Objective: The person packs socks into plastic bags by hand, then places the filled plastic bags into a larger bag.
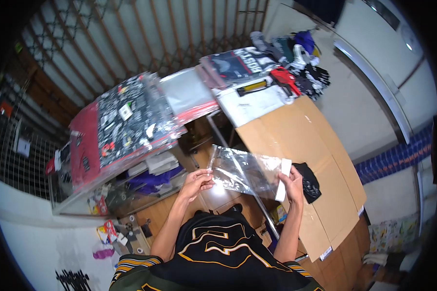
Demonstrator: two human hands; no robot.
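Note:
A clear plastic bag (240, 172) is stretched between my two hands above the gap between the tables. My left hand (197, 184) pinches its left edge. On the other side, my right hand (291, 183) grips the end with a white strip (283, 180). The bag looks flat, and I can see the floor and a metal table edge through it. Just right of my right hand, a folded black cloth item (308, 183) lies on the cardboard sheet (327, 194).
Plastic-wrapped garments (136, 121) are stacked on the left glass counter. Clear plastic sleeves (187, 92) and another garment pile (240, 63) sit farther back. A red tape dispenser (285, 81) and a heap of socks (313, 80) lie at the back right.

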